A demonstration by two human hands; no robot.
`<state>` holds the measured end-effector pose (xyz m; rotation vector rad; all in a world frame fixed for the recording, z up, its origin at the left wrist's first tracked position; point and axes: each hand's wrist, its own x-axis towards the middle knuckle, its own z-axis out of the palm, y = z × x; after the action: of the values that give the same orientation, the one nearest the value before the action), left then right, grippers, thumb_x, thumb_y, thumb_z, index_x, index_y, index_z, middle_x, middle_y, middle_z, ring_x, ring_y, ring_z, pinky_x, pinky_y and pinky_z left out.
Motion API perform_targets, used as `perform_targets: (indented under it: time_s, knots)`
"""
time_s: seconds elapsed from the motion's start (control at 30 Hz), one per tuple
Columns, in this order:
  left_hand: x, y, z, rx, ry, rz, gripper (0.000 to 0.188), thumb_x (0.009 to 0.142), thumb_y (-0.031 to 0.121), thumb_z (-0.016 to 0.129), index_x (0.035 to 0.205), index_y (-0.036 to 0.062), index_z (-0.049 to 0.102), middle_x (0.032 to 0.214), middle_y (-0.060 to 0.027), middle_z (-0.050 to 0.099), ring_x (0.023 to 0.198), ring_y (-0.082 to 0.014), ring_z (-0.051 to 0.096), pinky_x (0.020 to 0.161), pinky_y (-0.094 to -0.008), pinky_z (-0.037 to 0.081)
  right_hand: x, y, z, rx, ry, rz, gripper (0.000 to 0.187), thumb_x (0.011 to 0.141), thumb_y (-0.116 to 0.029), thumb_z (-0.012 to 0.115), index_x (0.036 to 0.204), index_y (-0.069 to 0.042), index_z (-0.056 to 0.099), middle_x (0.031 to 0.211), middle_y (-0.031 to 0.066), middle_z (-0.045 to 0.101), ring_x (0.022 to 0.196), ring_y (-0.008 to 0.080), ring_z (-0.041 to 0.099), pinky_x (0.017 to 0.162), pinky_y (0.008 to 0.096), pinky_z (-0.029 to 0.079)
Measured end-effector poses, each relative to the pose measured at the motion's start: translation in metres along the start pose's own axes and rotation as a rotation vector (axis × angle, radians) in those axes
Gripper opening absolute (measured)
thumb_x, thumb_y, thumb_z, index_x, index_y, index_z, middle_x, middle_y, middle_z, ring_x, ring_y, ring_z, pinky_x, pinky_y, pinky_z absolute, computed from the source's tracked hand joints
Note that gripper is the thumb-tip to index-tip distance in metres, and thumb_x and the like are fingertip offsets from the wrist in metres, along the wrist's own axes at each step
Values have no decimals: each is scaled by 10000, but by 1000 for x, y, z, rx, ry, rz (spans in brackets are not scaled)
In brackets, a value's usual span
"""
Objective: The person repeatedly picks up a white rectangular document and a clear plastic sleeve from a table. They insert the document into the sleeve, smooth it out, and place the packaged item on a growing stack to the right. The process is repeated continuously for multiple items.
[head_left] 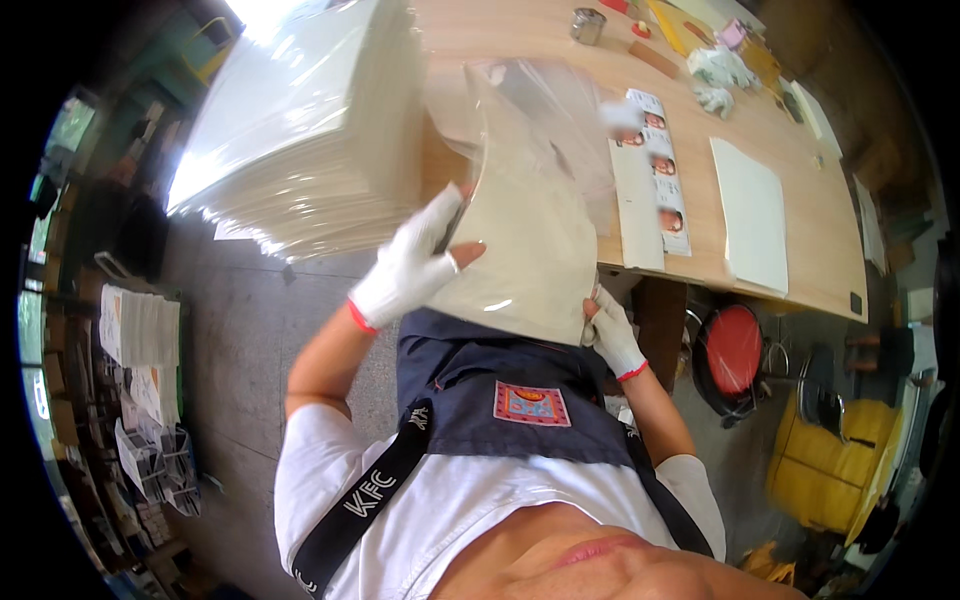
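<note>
Above the wooden surface [560, 40], a clear sleeved cream sheet [520, 250] stands long-axis upright, left hand [410, 265] fingers clamped on its left edge, right hand [612, 335] pinching its lower right corner.

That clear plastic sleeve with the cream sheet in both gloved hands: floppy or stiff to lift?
The clear plastic sleeve probably flexes: its top edge curls. Its glossy film looks slippery. Likely light, since the left hand and right hand hold only edges.
</note>
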<state>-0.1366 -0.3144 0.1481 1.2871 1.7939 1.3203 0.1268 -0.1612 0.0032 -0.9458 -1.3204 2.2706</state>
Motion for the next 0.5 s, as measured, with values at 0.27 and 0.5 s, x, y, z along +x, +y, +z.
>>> perform_targets:
  time_s: [0.27, 0.5]
  knots:
    - [-7, 88, -147, 248, 503, 504, 562, 812, 12, 644, 1329, -2, 422, 1201, -84, 546, 1097, -132, 503, 944, -260, 393, 64, -155, 141, -234, -127, -396, 151, 903, -238, 552, 864, -91, 562, 571, -39, 462, 468, 54, 419, 424, 203, 300]
    - [-18, 61, -304, 1431, 598, -289, 418, 893, 169, 570, 1289, 57, 498, 975, -65, 634, 825, -138, 582, 797, -247, 447, 137, -209, 283, -417, -480, -446, 278, 868, -295, 610, 710, -76, 549, 586, -12, 510, 442, 63, 391, 403, 227, 290]
